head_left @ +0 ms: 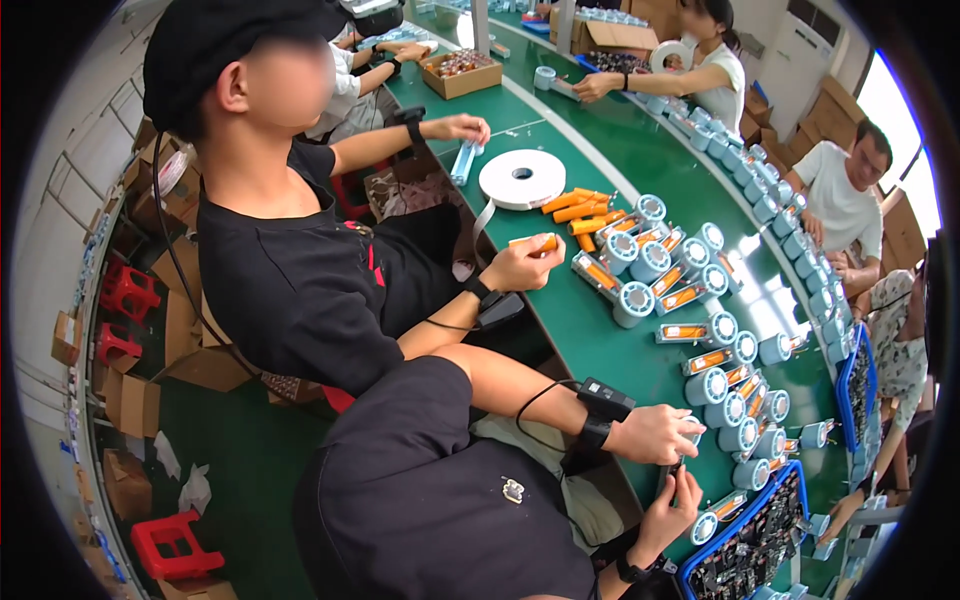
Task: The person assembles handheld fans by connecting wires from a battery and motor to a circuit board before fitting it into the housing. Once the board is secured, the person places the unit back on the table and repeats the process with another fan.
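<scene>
My left hand (655,435) is closed around a light-blue round-headed unit (690,428), mostly hidden by the fingers. Just below it, my right hand (672,512) pinches at a small dark piece (670,472) between the two hands; its kind is too small to tell. Both hands meet at the near edge of the green table (600,370). To their right lie several light-blue handheld fan bodies (708,386) with orange cylindrical cells (684,297) in their open handles. A blue tray (690,572) of dark circuit boards stands beside my right hand.
On my left, a co-worker in black holds an orange cell (535,243) and touches a light-blue handle (464,160). A white tape roll (540,178) lies by loose orange cells (580,208). Across, people sit behind a row of fan bodies (765,185). Red stools (175,545) and cartons stand behind.
</scene>
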`<state>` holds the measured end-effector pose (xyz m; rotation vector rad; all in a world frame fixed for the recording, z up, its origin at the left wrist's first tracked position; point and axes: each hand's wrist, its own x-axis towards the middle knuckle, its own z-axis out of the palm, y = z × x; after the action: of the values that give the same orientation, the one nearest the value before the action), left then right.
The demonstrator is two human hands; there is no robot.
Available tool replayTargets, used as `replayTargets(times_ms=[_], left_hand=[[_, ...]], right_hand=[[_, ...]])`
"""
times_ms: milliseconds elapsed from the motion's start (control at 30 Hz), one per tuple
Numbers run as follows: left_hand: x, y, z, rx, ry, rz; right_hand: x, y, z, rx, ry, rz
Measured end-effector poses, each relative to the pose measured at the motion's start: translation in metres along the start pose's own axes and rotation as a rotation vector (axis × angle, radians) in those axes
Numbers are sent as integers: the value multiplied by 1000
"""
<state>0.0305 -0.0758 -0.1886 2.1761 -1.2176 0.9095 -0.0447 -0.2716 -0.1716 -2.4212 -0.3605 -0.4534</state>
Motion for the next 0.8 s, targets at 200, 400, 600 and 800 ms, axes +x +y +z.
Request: replayTargets(times_ms=[200,400,600,800], left_hand=[[5,6,1,56,-50,-40],[17,-19,-1,-96,-127,167],[20,-22,-17,-283,-207,213],[20,-4,-61,-197,-112,93]], right_hand=[[-15,14,7,516,-20,373],[-11,6,9,679,-1,506],[-9,0,17,686,129,422],[-19,30,-6,651,-253,410]])
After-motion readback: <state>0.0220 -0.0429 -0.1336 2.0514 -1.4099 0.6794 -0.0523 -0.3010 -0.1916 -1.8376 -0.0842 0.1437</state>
